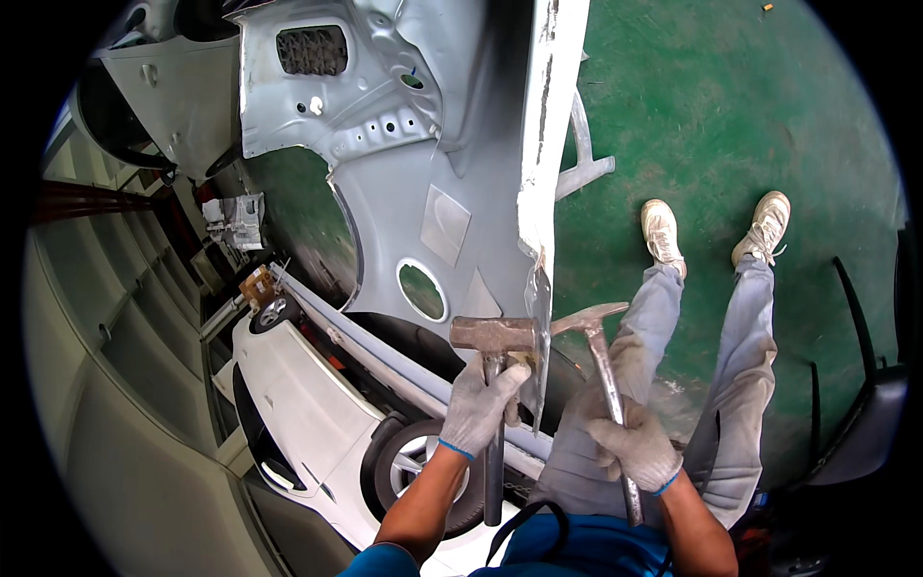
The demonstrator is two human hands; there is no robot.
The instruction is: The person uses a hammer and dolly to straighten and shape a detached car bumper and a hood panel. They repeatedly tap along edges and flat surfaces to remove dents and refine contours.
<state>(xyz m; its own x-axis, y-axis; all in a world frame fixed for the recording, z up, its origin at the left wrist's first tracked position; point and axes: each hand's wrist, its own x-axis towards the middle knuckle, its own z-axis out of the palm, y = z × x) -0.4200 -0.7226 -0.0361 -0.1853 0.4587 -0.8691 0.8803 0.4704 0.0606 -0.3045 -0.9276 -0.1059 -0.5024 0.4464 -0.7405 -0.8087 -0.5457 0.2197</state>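
Both of my hands wear greyish-white work gloves. My left hand is wrapped round the dark handle of a sledgehammer, whose rusty block head lies against the inner side of a grey car body panel near its edge. In my right hand is a body hammer with a bare metal handle and a thin pointed head. That head is on the outer side of the panel's white edge, close to the bent, rusty lower end of the metal. Whether the body hammer touches the metal I cannot tell.
My legs and pale shoes are right of the panel on a green floor. A white car stands at the left, another car at far left. A black seat is at the right. A metal bracket lies beside the panel.
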